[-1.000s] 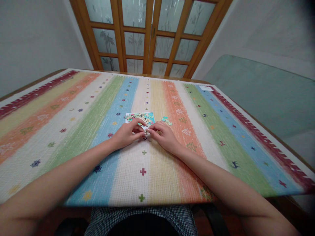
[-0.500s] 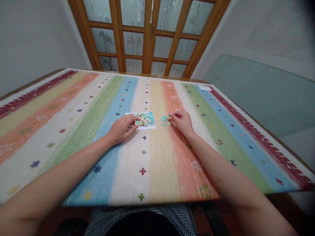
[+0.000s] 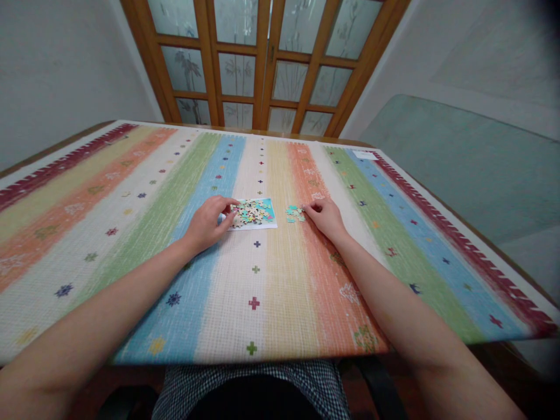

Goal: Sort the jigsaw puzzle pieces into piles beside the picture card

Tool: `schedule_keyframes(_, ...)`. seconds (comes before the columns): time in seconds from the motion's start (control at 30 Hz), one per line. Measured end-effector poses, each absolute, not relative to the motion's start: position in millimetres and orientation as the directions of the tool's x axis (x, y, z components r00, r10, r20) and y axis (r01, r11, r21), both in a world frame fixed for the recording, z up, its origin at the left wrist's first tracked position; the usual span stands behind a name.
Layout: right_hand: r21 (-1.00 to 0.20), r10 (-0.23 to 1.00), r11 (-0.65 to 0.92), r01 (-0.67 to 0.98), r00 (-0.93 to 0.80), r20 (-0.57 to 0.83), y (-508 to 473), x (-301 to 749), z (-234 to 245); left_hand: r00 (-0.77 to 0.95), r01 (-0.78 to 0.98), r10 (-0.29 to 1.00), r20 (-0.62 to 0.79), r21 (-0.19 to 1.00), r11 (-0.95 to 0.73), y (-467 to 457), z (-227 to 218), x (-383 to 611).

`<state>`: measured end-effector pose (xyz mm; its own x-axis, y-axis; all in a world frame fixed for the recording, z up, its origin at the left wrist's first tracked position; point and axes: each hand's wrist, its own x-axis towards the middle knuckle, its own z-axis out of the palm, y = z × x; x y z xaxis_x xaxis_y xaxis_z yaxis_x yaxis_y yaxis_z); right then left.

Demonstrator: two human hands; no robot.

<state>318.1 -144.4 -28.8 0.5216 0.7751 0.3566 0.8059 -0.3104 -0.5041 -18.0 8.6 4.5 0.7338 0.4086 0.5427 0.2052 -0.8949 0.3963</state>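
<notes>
A heap of small jigsaw puzzle pieces (image 3: 252, 212), cream, teal and dark, lies on a white-edged picture sheet (image 3: 268, 226) in the middle of the table. At the sheet's left edge is my left hand (image 3: 209, 221), thumb and index finger apart beside the outer pieces. To the right of the sheet sits a small patch of teal and green puzzle pieces (image 3: 294, 214), close together on the cloth. My right hand (image 3: 326, 217) rests at that patch's right side, its thumb and fingertips pinched on a puzzle piece at the edge, which they mostly hide.
A striped, patterned tablecloth (image 3: 231, 315) covers the wide table. Near the far right corner lies a white slip (image 3: 366, 156). Wooden doors with frosted panes (image 3: 258, 76) stand behind the table, and a pale green panel (image 3: 464, 169) leans at the right.
My left hand has drawn back leftward from over the heap to the sheet's left edge, uncovering more pieces. My right hand has barely shifted beside the small patch.
</notes>
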Motion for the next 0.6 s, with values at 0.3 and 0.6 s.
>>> schedule_keyframes(0.3, -0.589, 0.737, -0.245, 0.770, 0.542, 0.403, -144.5, 314.7, -30.9, 0.565, 0.335, 0.575, 0.592, 0.472, -0.816, 32.1, -1.3, -23.1)
schedule_keyframes(0.6, -0.601, 0.734, -0.226, 0.766, 0.540, 0.411, -145.1, 314.8, -31.6, 0.662, 0.399, 0.547, 0.513, 0.377, -0.836, 41.9, -13.2, -23.5)
